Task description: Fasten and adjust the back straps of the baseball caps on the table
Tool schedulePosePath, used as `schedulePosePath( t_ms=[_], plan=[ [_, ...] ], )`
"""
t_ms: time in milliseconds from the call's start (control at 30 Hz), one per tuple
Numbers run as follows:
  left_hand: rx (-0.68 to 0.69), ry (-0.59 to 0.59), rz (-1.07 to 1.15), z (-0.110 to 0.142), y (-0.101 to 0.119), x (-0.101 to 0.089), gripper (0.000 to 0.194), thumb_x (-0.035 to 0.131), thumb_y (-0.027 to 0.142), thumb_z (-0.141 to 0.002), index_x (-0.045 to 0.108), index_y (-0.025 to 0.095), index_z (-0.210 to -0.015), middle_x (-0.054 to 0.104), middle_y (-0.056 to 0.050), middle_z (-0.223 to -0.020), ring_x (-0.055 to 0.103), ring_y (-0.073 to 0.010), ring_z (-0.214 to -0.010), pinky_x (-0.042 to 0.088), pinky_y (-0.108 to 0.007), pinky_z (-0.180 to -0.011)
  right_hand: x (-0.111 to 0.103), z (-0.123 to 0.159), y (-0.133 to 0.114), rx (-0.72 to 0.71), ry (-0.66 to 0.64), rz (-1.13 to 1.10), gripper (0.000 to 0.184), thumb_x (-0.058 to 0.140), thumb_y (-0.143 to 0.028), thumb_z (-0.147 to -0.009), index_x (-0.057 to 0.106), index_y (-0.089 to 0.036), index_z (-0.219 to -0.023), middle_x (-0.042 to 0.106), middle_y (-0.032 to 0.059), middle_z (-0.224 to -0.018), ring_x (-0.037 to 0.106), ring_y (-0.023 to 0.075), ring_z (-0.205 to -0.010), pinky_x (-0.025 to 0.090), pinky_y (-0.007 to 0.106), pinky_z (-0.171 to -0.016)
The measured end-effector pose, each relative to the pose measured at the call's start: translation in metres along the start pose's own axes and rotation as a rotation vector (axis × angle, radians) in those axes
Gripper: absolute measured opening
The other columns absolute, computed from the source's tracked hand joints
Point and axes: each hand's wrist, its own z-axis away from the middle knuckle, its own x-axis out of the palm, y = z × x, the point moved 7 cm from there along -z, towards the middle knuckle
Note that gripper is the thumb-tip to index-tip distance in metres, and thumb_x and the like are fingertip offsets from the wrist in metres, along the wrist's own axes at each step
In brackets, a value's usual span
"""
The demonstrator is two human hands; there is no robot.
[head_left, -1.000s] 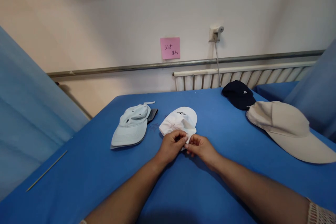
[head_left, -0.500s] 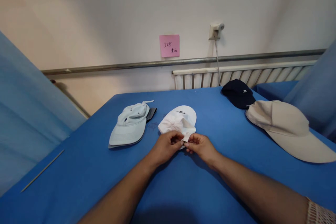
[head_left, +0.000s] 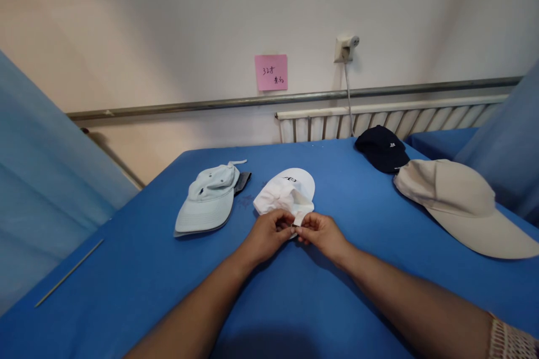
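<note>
A white baseball cap [head_left: 280, 193] with a dark mark lies on the blue-covered table, its brim pointing away from me. At its near edge, my left hand [head_left: 269, 231] pinches the cap's back strap between thumb and fingers. Close beside it, my right hand [head_left: 322, 233] is closed on the same strap [head_left: 300, 217], whose pale end sticks up between the two hands. A small dark piece, perhaps the buckle, shows at the fingertips, mostly covered by them.
Stacked pale blue and grey caps [head_left: 206, 199] lie to the left, a thin stick [head_left: 69, 272] farther left. At the right are a navy cap [head_left: 381, 148] and a large beige cap [head_left: 458, 196]. Behind the blue table [head_left: 147, 269] run a rail [head_left: 210, 105] and a radiator [head_left: 328, 128].
Very little differs. Both hands stay on the strap at the same spot, with only slight finger movement, and the view shifts a touch.
</note>
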Motion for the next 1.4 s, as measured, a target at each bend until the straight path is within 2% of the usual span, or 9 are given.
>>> schedulePosePath(
  t_ms=[200, 367, 533, 867, 1167, 1400],
  plan=[
    [-0.011, 0.004, -0.009, 0.0, 0.001, 0.001, 0.021, 0.068, 0.026, -0.073, 0.065, 0.014, -0.09, 0.068, -0.004, -0.081, 0.062, -0.0162, -0.07, 0.047, -0.027, -0.065, -0.001, 0.001, -0.002, -0.008, 0.014, 0.024, 0.037, 0.081, -0.046, -0.061, 0.059, -0.017, -0.068, 0.061, -0.0012, -0.057, 0.056, 0.0117, -0.053, 0.044, 0.026, -0.055],
    [0.0, 0.035, 0.095, -0.004, 0.001, -0.002, 0.02, 0.068, 0.025, -0.071, 0.065, 0.013, -0.087, 0.065, -0.004, -0.079, 0.059, -0.014, -0.069, 0.046, -0.025, -0.064, 0.0, 0.001, -0.003, -0.012, 0.017, 0.036, 0.036, 0.08, -0.045, -0.064, 0.058, -0.017, -0.07, 0.062, -0.0013, -0.057, 0.057, 0.012, -0.052, 0.044, 0.026, -0.054],
    [-0.014, 0.071, 0.185, -0.008, -0.007, -0.001, 0.016, 0.067, 0.028, -0.072, 0.061, 0.013, -0.075, 0.058, 0.0, -0.069, 0.052, -0.0111, -0.063, 0.042, -0.023, -0.059, 0.001, 0.0, -0.002, -0.02, 0.027, 0.05, 0.034, 0.08, -0.043, -0.063, 0.057, -0.018, -0.068, 0.061, -0.0018, -0.056, 0.057, 0.0124, -0.052, 0.044, 0.026, -0.053],
    [-0.027, 0.079, 0.177, -0.007, -0.006, 0.003, 0.019, 0.063, 0.031, -0.074, 0.055, 0.015, -0.069, 0.054, 0.002, -0.063, 0.048, -0.0102, -0.058, 0.038, -0.022, -0.057, 0.001, 0.001, -0.004, -0.032, 0.053, 0.063, 0.033, 0.078, -0.04, -0.064, 0.053, -0.019, -0.064, 0.058, -0.0032, -0.053, 0.057, 0.0128, -0.05, 0.044, 0.026, -0.051],
    [0.006, 0.115, 0.132, -0.006, -0.007, 0.002, 0.016, 0.065, 0.028, -0.073, 0.059, 0.015, -0.079, 0.059, 0.0, -0.074, 0.054, -0.0118, -0.066, 0.044, -0.023, -0.061, -0.001, 0.003, -0.005, 0.029, 0.072, 0.01, 0.042, 0.08, -0.051, -0.06, 0.054, -0.019, -0.062, 0.06, -0.0008, -0.052, 0.056, 0.0125, -0.048, 0.044, 0.026, -0.051],
    [-0.009, 0.122, 0.068, -0.001, 0.003, 0.002, 0.017, 0.064, 0.022, -0.072, 0.06, 0.015, -0.087, 0.063, -0.001, -0.078, 0.059, -0.0136, -0.07, 0.046, -0.025, -0.064, -0.001, 0.003, -0.006, 0.046, 0.067, -0.035, 0.041, 0.082, -0.049, -0.06, 0.056, -0.017, -0.064, 0.059, -0.0017, -0.055, 0.056, 0.0111, -0.051, 0.043, 0.024, -0.051]
  ],
)
